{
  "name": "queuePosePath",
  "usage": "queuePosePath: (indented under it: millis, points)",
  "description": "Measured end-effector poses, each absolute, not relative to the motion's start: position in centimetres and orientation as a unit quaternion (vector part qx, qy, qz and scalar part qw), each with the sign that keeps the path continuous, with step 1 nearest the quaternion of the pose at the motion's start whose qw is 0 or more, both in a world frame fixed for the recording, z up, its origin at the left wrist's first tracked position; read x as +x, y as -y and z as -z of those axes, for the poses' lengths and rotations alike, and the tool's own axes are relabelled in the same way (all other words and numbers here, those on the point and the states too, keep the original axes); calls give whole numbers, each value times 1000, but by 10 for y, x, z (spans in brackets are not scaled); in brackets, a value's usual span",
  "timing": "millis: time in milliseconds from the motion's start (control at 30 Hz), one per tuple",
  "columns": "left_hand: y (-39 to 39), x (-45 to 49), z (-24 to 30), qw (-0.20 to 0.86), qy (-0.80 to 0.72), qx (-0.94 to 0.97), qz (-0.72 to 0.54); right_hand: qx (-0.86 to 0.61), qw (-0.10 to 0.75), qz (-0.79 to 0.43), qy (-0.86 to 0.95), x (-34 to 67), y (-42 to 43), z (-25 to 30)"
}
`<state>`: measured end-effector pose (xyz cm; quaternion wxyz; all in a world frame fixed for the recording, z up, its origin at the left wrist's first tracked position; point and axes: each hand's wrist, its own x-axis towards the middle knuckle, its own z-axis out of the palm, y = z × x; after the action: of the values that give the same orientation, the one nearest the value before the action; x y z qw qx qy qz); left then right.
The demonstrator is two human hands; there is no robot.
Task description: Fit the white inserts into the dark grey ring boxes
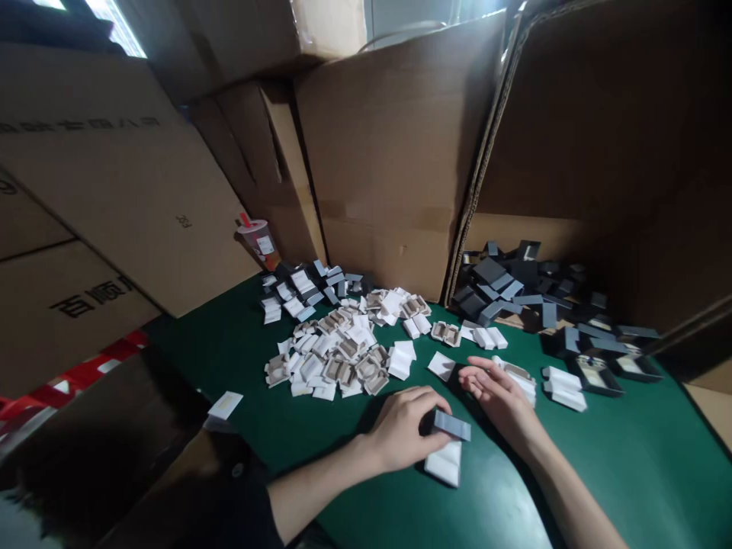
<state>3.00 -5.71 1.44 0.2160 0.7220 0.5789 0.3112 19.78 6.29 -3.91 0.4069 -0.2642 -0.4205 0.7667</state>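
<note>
At five o'clock the left hand (pixel 407 428) clasps a small dark box (pixel 454 425) between thumb and fingers, a white insert (pixel 444 465) just at its six o'clock; the right hand (pixel 502 395), at four o'clock, has fingers loosely parted; folded paperboard inserts (pixel 346 351) lie heaped towards the box's ten o'clock

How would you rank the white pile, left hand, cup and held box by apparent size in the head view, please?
White pile
Left hand
Cup and held box: too close to rank; box partly hidden
</note>
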Motion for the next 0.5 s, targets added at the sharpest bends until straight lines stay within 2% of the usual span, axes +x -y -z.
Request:
queuePosePath:
  millis: [300, 400, 500]
  points:
    - [82, 12, -11, 199, -566, 739, -307, -295, 417, -772, 379, 200, -61, 46]
    - [96, -32, -25, 190, -661, 642, -340, -302, 410, -778, 368, 202, -61, 47]
    - [116, -106, -38, 90, -776, 459, -422, -312, 403, -781, 361, 202, -61, 46]
